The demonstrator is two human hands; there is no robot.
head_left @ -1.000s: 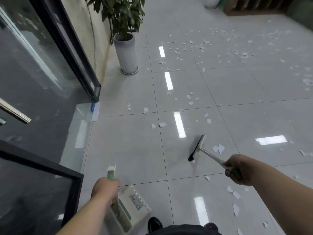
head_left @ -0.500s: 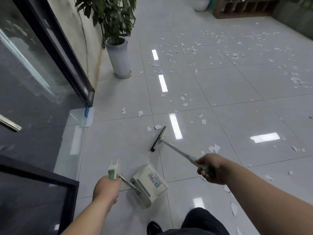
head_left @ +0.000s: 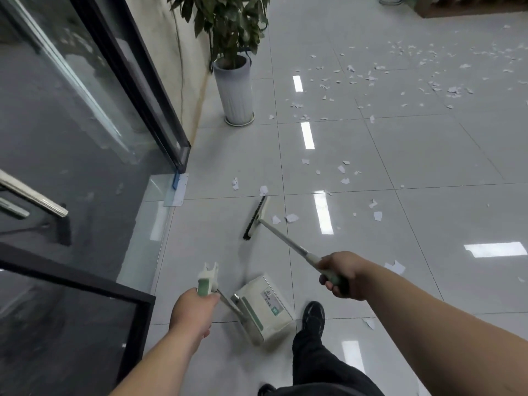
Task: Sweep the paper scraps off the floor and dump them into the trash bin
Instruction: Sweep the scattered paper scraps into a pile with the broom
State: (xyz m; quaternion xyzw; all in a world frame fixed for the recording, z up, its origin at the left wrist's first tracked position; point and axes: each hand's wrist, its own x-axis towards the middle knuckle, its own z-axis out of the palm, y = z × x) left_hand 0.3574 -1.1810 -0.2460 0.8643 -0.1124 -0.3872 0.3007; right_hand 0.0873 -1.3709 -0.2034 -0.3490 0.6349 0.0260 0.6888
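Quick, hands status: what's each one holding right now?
Left hand: grip closed round the dustpan handle.
Right hand: grip closed round the broom handle.

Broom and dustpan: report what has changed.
The broom swept left, past two paper scraps. The dustpan swung right of the left hand; a shoe now stands beside it. The right hand and left hand kept their grips; the potted plant stayed put.

Was glossy grey tile floor, littered with paper scraps out past the right hand, with a potted plant standing well beyond the left hand.
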